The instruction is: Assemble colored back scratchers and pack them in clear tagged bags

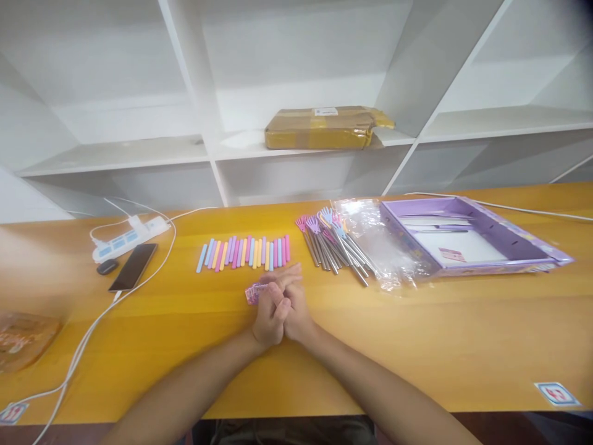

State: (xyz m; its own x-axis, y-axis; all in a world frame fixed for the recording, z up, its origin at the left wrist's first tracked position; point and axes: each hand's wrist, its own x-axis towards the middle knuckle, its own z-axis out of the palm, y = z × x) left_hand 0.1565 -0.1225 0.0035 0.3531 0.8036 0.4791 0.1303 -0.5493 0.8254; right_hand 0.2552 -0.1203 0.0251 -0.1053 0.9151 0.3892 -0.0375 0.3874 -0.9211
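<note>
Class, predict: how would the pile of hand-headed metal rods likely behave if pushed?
The rods look straight and metallic, so probably stiff. Lying loosely overlapped, they may slide apart. Their wide hand-shaped heads would likely hinder rolling.

I see a brown table [440, 346] which carries a row of sticks [244, 253]. To the left of the sticks lie a phone [133, 267] and a power strip [152, 230], and farther left an orange pack [25, 340]. To their right come metal rods [352, 250], a plastic bag [370, 235], then a purple box [421, 209]. Behind them, more to the right, a carton [319, 131] rests on a white shelf [243, 142].
</note>
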